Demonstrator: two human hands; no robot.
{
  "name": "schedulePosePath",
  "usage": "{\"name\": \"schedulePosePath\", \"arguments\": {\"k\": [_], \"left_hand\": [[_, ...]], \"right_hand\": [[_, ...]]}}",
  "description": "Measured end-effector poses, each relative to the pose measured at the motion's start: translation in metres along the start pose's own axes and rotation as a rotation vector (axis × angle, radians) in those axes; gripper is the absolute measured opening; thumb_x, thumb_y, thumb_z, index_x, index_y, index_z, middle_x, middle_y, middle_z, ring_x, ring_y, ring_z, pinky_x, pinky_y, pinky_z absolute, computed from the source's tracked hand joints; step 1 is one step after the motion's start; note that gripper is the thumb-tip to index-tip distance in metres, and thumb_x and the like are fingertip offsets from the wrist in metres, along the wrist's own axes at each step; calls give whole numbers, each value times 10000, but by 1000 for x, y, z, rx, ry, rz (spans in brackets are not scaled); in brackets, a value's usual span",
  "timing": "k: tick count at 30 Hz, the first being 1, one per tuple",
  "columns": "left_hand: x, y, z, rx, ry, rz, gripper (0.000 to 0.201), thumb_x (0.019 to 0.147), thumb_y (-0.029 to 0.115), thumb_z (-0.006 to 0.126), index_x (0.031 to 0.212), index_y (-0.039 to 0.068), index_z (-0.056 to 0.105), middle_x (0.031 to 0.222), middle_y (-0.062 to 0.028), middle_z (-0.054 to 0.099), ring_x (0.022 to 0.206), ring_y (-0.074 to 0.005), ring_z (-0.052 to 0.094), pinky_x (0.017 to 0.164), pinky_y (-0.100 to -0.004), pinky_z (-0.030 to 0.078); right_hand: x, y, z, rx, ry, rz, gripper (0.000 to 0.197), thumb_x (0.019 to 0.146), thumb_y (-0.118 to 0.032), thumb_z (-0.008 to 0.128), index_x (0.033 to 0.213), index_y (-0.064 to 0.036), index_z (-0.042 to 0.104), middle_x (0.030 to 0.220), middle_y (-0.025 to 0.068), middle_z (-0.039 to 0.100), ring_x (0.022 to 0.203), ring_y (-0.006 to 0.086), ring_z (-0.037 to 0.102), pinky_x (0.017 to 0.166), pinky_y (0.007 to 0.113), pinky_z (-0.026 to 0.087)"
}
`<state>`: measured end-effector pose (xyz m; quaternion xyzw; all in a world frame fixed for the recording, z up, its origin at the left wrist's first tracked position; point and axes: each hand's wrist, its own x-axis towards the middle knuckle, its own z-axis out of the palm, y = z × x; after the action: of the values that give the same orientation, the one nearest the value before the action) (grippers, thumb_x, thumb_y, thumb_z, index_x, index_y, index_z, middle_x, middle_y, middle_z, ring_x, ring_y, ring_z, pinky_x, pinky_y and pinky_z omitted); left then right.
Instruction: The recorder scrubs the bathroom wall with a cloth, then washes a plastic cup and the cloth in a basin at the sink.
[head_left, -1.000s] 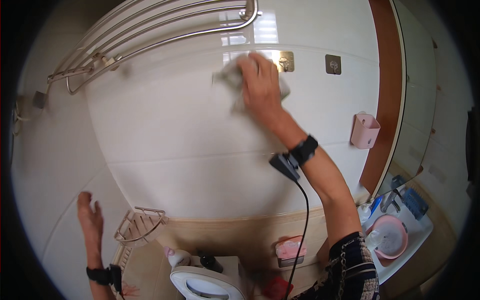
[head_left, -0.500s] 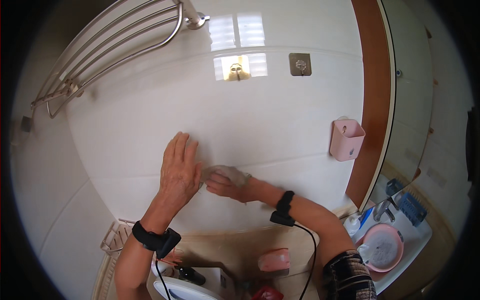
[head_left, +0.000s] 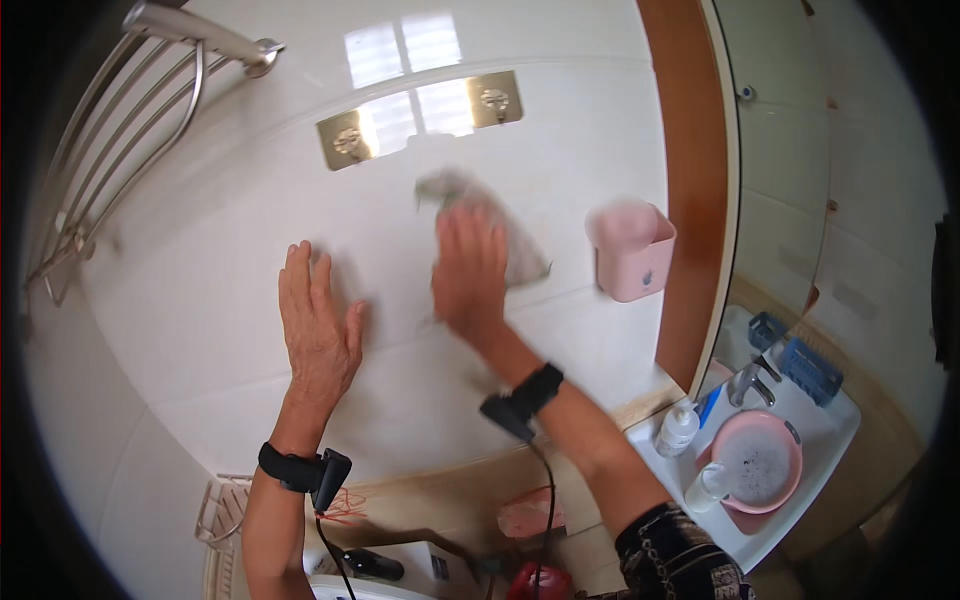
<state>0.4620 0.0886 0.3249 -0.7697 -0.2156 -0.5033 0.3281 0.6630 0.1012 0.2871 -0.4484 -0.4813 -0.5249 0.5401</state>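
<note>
My right hand (head_left: 472,270) holds a greyish cloth (head_left: 520,248) with green edging flat against the white tiled wall (head_left: 220,300). Its fingers point up over the cloth and are smeared by motion. To the left, my left hand (head_left: 320,330) is raised in front of the same wall with fingers stretched out and nothing in it; whether it touches the tiles I cannot tell. Above the cloth, two square metallic adhesive hooks, a left hook (head_left: 347,140) and a right hook (head_left: 495,99), are fixed to the wall.
A pink wall holder (head_left: 634,262) hangs right of the cloth, beside a brown-framed mirror (head_left: 780,160). A metal towel rack (head_left: 130,130) juts out upper left. Lower right, a sink (head_left: 835,440) holds a pink basin (head_left: 795,470) of water. A wire basket (head_left: 222,510) sits lower left.
My right hand has moved up and right from near my left hand, and the cloth is now spread on the wall. My view has shifted and tilted; my left hand stays raised.
</note>
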Motion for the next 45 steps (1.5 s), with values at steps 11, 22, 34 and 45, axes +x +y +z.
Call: {"name": "schedulePosePath", "arguments": {"k": [11,22,34,45], "left_hand": [[4,2,72,126,-60,112,675,823,178,539,1417,26,258,1487,-210,200,1379,-374,187,1110,-552,72],[16,44,78,-115,140,25,488,832,95,561,1288,2,414,1361,-204,393,1265,-377,362,1066,-481,242],[88,230,112,-588,-27,84,404,691,183,716,1025,12,567,893,-159,487,851,-331,462,763,-402,395],[141,241,121,-497,-514,422,307,649,210,708,832,-12,600,773,-185,588,776,-316,575,717,-420,442]], "right_hand": [[-74,22,-33,1,-275,-7,538,763,-177,551,1283,-64,472,1312,132,414,1250,338,371,1046,536,251],[-15,62,-26,-62,-77,115,663,741,-171,574,1339,30,372,1388,211,348,1298,402,308,1075,541,215],[-221,55,-130,343,-625,-64,380,767,-160,553,1120,-25,580,1201,169,461,1157,371,405,969,504,343],[-231,55,-138,267,-735,-113,411,742,-131,536,1139,-28,554,1176,115,473,1091,292,447,972,435,363]]}}
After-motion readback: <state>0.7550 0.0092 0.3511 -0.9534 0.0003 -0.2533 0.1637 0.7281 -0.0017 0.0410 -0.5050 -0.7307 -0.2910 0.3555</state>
